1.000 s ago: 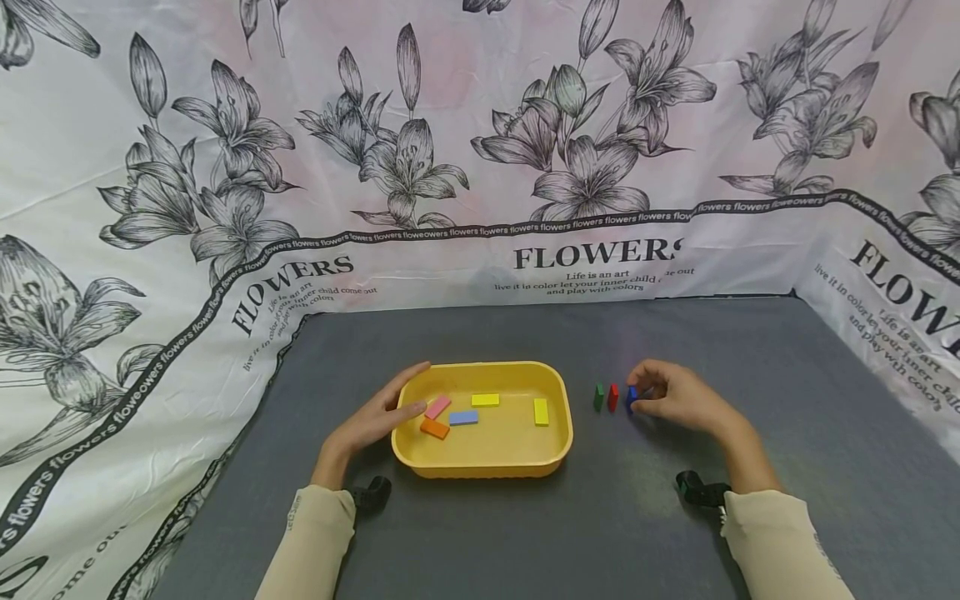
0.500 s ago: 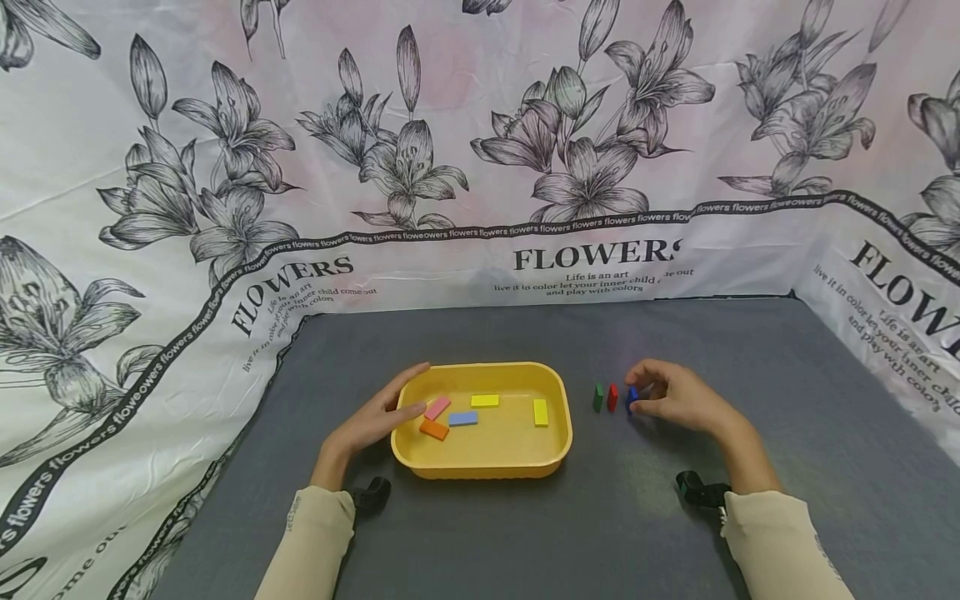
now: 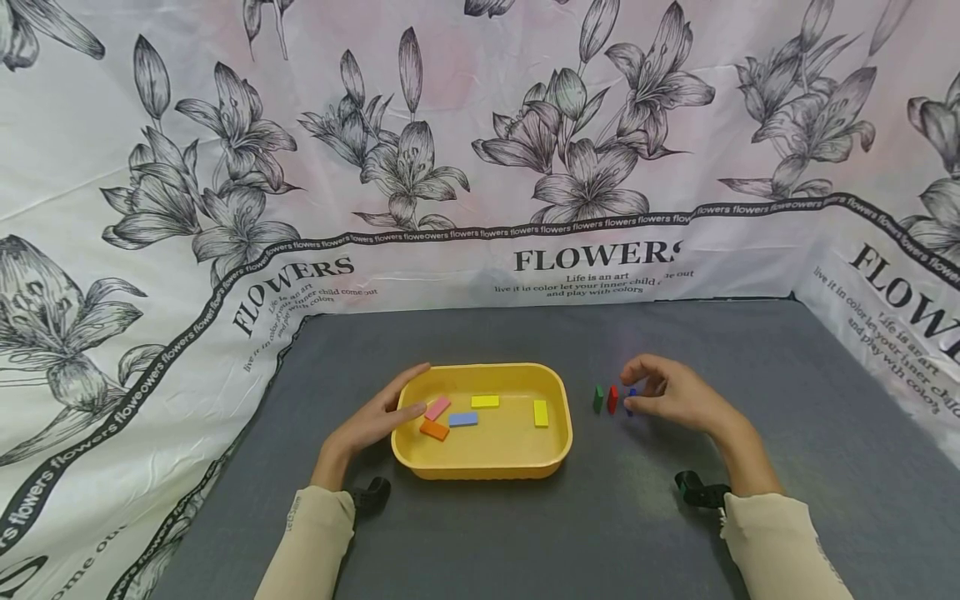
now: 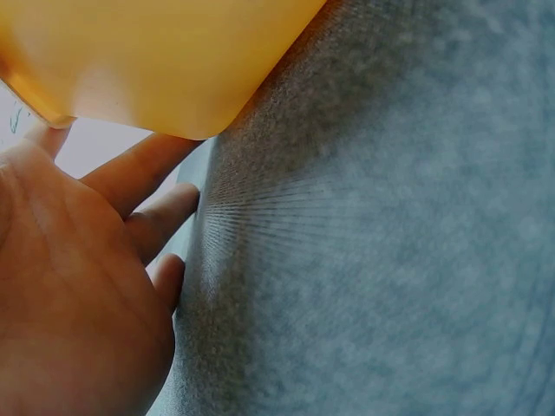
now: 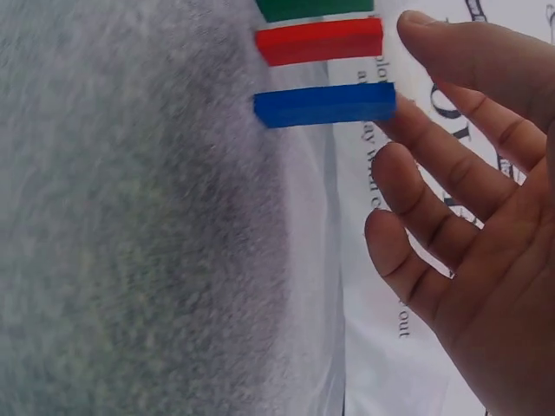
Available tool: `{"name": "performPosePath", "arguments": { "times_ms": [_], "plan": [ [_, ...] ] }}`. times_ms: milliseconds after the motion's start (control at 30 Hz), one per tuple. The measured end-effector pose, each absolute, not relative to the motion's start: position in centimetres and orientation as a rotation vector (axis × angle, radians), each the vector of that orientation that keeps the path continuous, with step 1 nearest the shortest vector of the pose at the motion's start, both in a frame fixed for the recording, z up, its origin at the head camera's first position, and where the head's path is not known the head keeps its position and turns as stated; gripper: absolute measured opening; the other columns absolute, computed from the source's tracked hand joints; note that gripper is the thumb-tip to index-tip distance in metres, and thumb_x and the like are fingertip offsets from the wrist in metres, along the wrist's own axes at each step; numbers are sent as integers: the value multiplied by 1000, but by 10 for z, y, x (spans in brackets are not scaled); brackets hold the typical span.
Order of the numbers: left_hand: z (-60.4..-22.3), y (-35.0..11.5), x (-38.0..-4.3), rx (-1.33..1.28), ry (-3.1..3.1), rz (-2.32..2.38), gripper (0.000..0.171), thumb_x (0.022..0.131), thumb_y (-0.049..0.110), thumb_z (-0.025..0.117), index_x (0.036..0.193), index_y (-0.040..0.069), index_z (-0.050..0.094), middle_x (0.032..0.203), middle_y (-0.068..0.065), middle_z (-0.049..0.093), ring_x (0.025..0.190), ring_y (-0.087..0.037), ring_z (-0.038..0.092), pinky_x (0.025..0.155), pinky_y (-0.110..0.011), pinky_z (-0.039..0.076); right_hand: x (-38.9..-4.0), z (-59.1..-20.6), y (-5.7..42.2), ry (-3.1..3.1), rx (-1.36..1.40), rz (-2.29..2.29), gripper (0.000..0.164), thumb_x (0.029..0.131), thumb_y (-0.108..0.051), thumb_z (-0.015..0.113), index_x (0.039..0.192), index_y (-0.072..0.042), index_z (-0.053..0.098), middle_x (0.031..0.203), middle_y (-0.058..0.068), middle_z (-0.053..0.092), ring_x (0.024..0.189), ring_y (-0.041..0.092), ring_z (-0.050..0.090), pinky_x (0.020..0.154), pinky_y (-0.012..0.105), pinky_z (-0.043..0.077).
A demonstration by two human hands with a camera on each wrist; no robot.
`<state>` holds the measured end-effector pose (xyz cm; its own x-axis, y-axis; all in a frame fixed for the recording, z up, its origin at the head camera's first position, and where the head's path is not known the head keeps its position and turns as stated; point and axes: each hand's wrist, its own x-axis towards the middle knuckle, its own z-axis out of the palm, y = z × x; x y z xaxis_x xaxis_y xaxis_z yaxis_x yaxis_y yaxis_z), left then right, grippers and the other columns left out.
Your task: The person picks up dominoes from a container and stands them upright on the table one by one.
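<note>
right wrist, blue block [image 5: 325, 106] beside fingertips [image 5: 395, 169]

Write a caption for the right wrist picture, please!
Green block, red block and blue block standing in a row, with the right hand close by.

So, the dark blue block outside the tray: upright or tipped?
Upright: the right wrist view shows the dark blue block standing on end, like the red block.
</note>
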<state>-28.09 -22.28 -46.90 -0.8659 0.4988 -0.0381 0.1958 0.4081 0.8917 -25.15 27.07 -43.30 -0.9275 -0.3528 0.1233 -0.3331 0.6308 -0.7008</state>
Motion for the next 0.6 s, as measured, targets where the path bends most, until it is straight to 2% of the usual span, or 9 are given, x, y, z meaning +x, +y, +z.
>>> {"name": "performPosePath", "arguments": {
  "times_ms": [167, 367, 600],
  "plan": [
    [-470, -223, -282, 609, 2368, 1438, 69, 101, 32, 62, 160, 38, 27, 171, 1, 19, 155, -33, 26, 123, -61, 25, -251, -428, 265, 2876, -635, -1157, 39, 87, -15, 81, 122, -7, 66, 117, 14, 70, 83, 13, 59, 73, 29, 53],
    [-469, -223, -281, 596, 2365, 1442, 69, 101, 33, 62, 160, 38, 27, 171, 1, 19, 155, -33, 26, 124, -61, 25, -248, -419, 255, 2914, -668, -1116, 39, 87, -14, 81, 124, -14, 66, 121, 12, 71, 88, 16, 58, 79, 37, 53],
    [-469, -222, -280, 588, 2373, 1430, 70, 100, 35, 62, 160, 39, 27, 171, 1, 19, 155, -34, 26, 124, -62, 24, -247, -416, 244, 2949, -749, -1129, 37, 87, -11, 80, 122, -13, 68, 119, 7, 73, 88, 22, 58, 80, 36, 52]
  ]
}}
